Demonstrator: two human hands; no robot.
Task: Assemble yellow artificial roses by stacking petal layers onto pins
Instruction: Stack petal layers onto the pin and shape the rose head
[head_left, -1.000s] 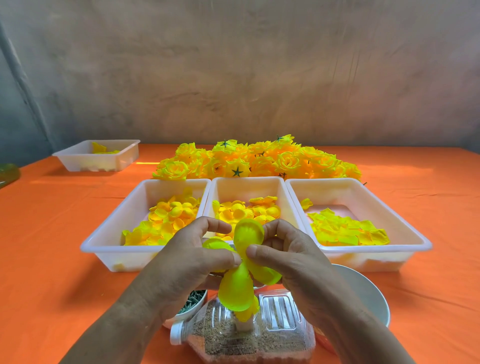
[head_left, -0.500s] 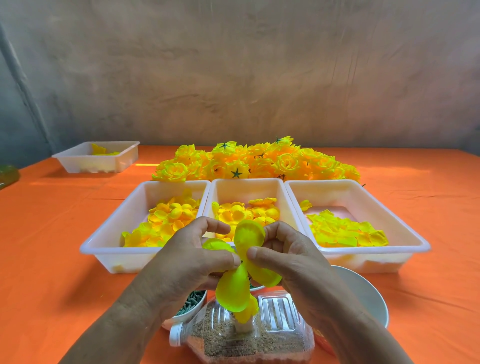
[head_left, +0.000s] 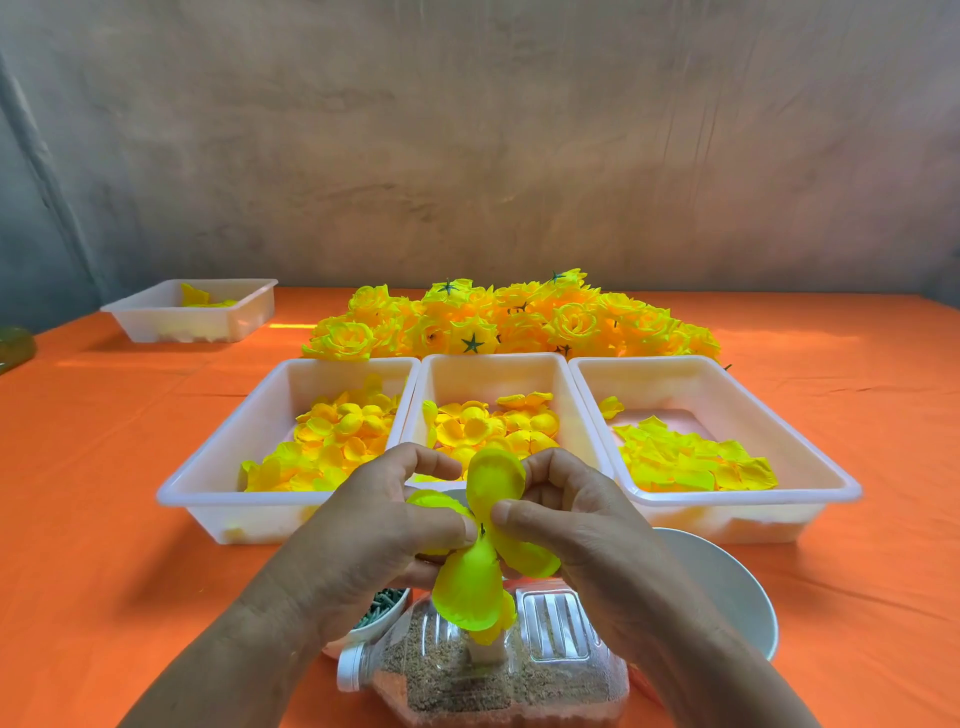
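While barely anything shifts across the last second, that is the news: both hands stay pinched on the same petal layer, so the push onto the pin is, by my reading, not finished.

From the left, then. A small tray (head_left: 244, 322) sits far back on the orange cloth (head_left: 104, 519), well apart from the work. Nearer, the left tray (head_left: 249, 519) holds cupped petals.

Now the left hand (head_left: 363, 525): thumb and forefinger pinch the petal layer (head_left: 467, 587) from its left side, fingers curled round it. Dead centre, between the two thumb tips, a small dark tip shows through the layer's middle. I take that for the pin (head_left: 482, 530), which would mean the layer is pierced and only needs seating. Petals fan out above and below the thumbs, the lowest hanging over the white post (head_left: 488, 652) that stands in the sand-filled bottle (head_left: 493, 686).

On to the right hand (head_left: 576, 525): same picture mirrored, thumb and fingers pinching the layer's right side, thumb close to the left one.

Behind the hands sits the middle tray (head_left: 493, 364), then the right tray (head_left: 727, 506) with flatter petals. A white bowl (head_left: 737, 587) lies just beside the right wrist, and finished roses (head_left: 519, 322) are heaped at the back.
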